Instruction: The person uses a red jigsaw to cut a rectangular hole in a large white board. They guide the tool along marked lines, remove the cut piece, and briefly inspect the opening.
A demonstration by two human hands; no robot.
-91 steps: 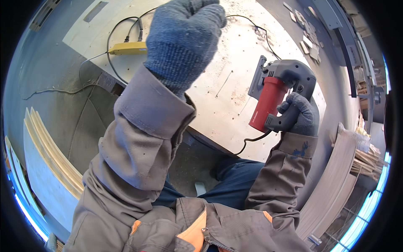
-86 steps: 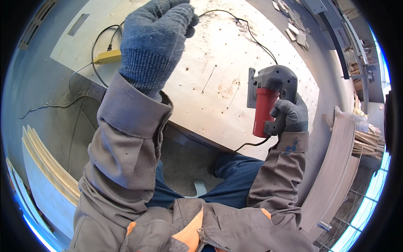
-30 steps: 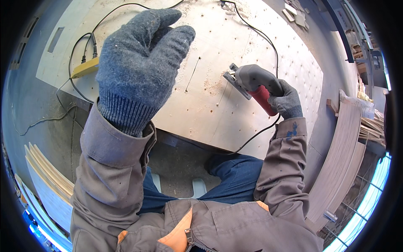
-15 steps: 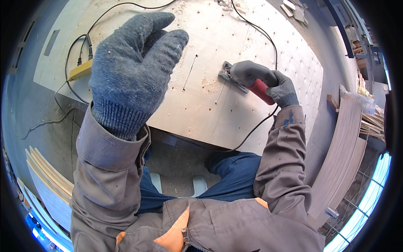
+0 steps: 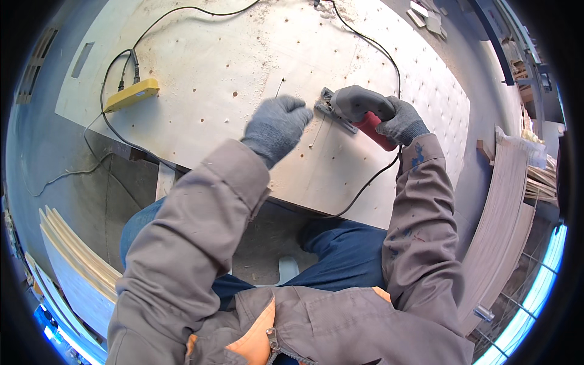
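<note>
My right hand (image 5: 403,123), in a grey knit glove, is wrapped around the handle of a grey-and-red jigsaw (image 5: 364,104). Its metal base plate rests on a pale plywood sheet (image 5: 207,115) dotted with holes, beside a thin cut line (image 5: 316,135). The blade is hidden. Left of the jigsaw, my gloved left hand (image 5: 277,129) hovers over the sheet, a little blurred, apart from the tool. Its fingers are curled in, and I see nothing in them. A short slit shows just beyond it. Sawdust lies scattered over the wood.
A yellow power strip (image 5: 131,96) with plugged-in black cords sits on the sheet's left side. The jigsaw's black cable (image 5: 368,186) loops around its right side. Plywood boards lean at lower left (image 5: 79,255); long boards are stacked at right (image 5: 496,225). Offcuts (image 5: 426,17) lie at far right.
My left hand has come down and to the right, from close to the camera to beside the jigsaw, uncovering the power strip. The right hand and jigsaw stay almost in place.
</note>
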